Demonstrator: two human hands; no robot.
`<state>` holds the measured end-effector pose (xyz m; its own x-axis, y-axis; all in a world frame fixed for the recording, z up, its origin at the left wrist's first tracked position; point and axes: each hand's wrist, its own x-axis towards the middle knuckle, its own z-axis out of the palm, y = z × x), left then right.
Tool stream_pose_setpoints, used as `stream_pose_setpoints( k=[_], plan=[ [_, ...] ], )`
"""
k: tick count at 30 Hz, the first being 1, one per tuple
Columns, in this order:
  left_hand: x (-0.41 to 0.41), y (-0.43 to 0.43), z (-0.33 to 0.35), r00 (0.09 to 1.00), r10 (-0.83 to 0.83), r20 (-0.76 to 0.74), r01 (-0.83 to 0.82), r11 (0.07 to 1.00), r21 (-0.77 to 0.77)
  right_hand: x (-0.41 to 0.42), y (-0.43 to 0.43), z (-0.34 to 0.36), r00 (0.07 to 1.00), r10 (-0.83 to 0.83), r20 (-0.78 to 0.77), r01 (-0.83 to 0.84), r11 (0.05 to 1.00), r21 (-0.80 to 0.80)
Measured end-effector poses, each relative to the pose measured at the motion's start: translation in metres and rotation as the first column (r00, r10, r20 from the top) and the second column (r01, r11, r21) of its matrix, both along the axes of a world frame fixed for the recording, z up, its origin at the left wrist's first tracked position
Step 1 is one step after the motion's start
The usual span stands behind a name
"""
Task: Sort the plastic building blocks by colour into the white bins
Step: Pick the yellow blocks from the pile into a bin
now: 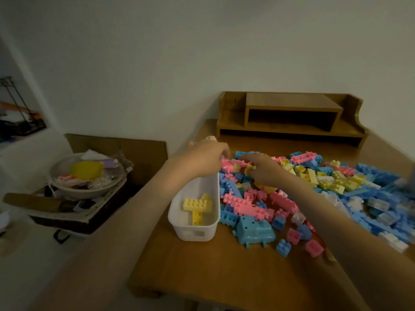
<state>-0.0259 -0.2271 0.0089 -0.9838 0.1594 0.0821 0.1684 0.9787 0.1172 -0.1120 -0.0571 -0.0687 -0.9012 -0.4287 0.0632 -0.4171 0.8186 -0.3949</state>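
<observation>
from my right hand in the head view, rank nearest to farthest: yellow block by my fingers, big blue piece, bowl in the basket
1. yellow block, at the fingertips of the right hand.
2. big blue piece, nearer the camera, lower in view.
3. bowl, off to the far left.

Wooden desk shelf, cardboard box, cluttered basket.

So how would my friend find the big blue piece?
Find the white bin on the wooden table. Right of its near end lies the big blue piece, chunkier than neighbouring bricks, with round holes and small legs.
</observation>
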Motion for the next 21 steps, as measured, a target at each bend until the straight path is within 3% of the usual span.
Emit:
stream_pose_setpoints(
  k=[3, 6, 11, 16, 21],
  plan=[
    [-0.029, 0.021, -0.008, 0.997, -0.067, -0.034, 0.067, 0.998, 0.008, -0.004, -0.004, -0.002, 0.999, -0.039, -0.009, 0.040, 0.991, 0.124],
    [-0.056, 0.034, -0.020, 0.997, -0.072, 0.014, 0.074, 0.983, -0.171, -0.003, 0.000, 0.000, 0.997, -0.040, -0.070, 0.053, 0.981, 0.186],
    [-0.084, 0.040, -0.030, 0.992, 0.030, 0.121, 0.025, 0.903, -0.428, -0.003, 0.018, 0.003, 0.991, -0.001, -0.131, 0.005, 1.000, 0.031],
    [-0.091, 0.042, -0.036, 0.992, 0.029, 0.119, 0.023, 0.911, -0.412, 0.004, 0.024, 0.011, 0.976, -0.004, -0.217, -0.026, 0.991, -0.134],
    [-0.080, 0.039, -0.033, 0.998, 0.000, 0.068, 0.021, 0.952, -0.305, 0.015, 0.014, 0.015, 0.993, 0.098, -0.065, -0.110, 0.971, -0.212]
  ],
)
